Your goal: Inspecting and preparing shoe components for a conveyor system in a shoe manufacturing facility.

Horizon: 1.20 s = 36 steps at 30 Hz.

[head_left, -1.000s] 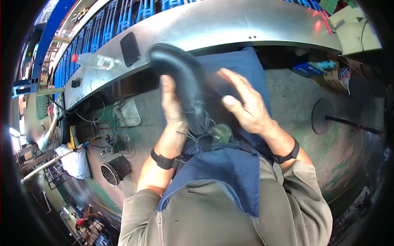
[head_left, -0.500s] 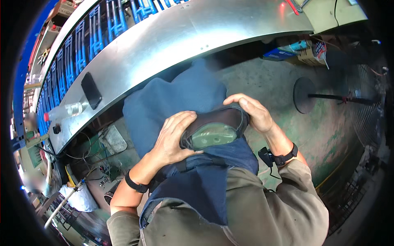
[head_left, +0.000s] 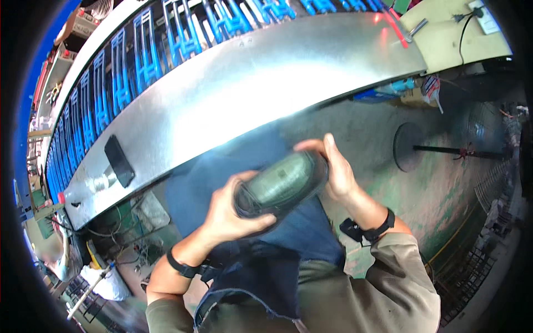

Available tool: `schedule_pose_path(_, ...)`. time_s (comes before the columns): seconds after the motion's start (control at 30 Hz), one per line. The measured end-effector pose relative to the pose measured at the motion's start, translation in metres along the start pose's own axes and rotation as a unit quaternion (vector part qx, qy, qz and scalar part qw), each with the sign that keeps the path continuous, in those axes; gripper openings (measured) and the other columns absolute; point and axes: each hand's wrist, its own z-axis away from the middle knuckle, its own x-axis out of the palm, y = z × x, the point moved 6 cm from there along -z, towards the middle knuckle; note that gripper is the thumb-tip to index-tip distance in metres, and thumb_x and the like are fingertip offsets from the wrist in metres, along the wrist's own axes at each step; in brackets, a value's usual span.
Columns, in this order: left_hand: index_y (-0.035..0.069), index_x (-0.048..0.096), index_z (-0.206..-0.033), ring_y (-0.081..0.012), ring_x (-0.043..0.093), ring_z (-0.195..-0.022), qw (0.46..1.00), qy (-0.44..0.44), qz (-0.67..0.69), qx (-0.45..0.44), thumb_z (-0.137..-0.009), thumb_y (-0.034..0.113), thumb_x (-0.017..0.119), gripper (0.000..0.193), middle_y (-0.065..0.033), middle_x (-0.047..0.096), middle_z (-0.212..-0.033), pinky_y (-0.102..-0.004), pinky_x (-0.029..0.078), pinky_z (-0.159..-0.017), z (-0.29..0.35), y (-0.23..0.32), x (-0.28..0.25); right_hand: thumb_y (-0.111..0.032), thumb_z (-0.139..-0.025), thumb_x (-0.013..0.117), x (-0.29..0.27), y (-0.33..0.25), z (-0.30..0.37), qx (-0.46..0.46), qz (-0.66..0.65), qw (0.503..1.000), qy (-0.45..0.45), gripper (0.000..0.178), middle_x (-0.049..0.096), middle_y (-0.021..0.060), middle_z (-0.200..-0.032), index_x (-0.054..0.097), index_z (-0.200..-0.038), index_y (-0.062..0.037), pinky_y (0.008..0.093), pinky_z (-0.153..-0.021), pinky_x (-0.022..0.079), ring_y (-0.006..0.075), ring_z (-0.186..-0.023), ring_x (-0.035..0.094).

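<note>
The left hand point(head_left: 225, 213) is clamping the left end of a black shoe point(head_left: 283, 177). The right hand point(head_left: 340, 177) is cupping the opposite end, fingers extended; its grip cannot be determined. The shoe is showing above the blue apron point(head_left: 189, 191). Beyond, a black smartphone point(head_left: 119, 161) is lying on the metal worktop point(head_left: 222, 100).

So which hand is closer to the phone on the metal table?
The left. The left hand is to the right of the phone and nearer the person's body, gripping one end of the shoe. The right hand is farther right, at the other end.
</note>
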Motion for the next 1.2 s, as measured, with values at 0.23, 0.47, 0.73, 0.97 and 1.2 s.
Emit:
schedule_pose_path(0.23, 0.003, 0.059, -0.127, -0.0166, 0.063, -0.095, 0.924, 0.335, 0.185, -0.021, -0.086, 0.029, 0.080, 0.052, -0.0059, 0.066, -0.112, -0.0327, 0.050, -0.086, -0.096, -0.006, -0.213, -0.042, -0.106, 0.046, -0.092, -0.142, -0.211, -0.049, 0.244, 0.967, 0.053, 0.043, 0.069, 0.0065, -0.107, 0.063, -0.121, -0.0053, 0.0296, -0.073, 0.051, 0.0145, -0.085, 0.066)
schedule_pose_path(0.47, -0.002, 0.045, -0.137, -0.0246, 0.066, -0.103, 0.873, 0.459, -0.148, 0.079, -0.084, 0.024, 0.081, 0.070, -0.0161, 0.065, -0.116, -0.0357, 0.053, -0.093, -0.156, -0.104, -0.467, -0.043, -0.097, 0.054, -0.182, -0.210, -0.428, -0.157, 0.478, 0.810, 0.301, 0.054, 0.063, 0.0221, -0.129, 0.058, -0.132, -0.0033, 0.0434, -0.102, 0.045, 0.0374, -0.121, 0.059)
schedule_pose_path(0.73, 0.000, 0.031, -0.152, -0.0407, 0.046, -0.132, 0.796, 0.420, -0.435, 0.021, -0.081, 0.018, 0.079, 0.087, -0.0268, 0.046, -0.141, -0.0432, 0.039, -0.110, -0.143, -0.118, -0.414, -0.041, -0.076, 0.082, -0.140, -0.216, -0.459, -0.106, 0.480, 0.767, 0.413, 0.096, 0.048, 0.0336, -0.136, 0.028, -0.152, -0.0210, 0.0518, -0.101, 0.047, 0.0481, -0.122, 0.054)
schedule_pose_path(0.97, 0.007, 0.045, -0.144, -0.0467, 0.050, -0.128, 0.885, 0.190, -0.420, 0.065, -0.080, 0.025, 0.079, 0.075, -0.0285, 0.034, -0.151, -0.0467, 0.049, -0.102, -0.100, -0.024, -0.206, -0.021, -0.077, 0.082, -0.136, -0.225, -0.385, -0.197, 0.327, 0.871, 0.309, 0.088, 0.065, 0.0159, -0.117, 0.034, -0.151, -0.0229, 0.0388, -0.077, 0.057, 0.0304, -0.098, 0.067)
schedule_pose_path(1.2, 0.004, 0.049, -0.138, -0.0440, 0.056, -0.122, 0.820, 0.163, -0.487, 0.254, -0.079, 0.017, 0.080, 0.068, -0.0266, 0.037, -0.147, -0.0475, 0.052, -0.099, -0.085, 0.145, -0.122, -0.026, -0.097, 0.064, -0.181, -0.164, -0.195, -0.039, -0.338, 0.940, 0.032, 0.033, 0.067, 0.0109, -0.101, 0.059, -0.118, -0.0014, 0.0266, -0.057, 0.057, 0.0200, -0.078, 0.069)
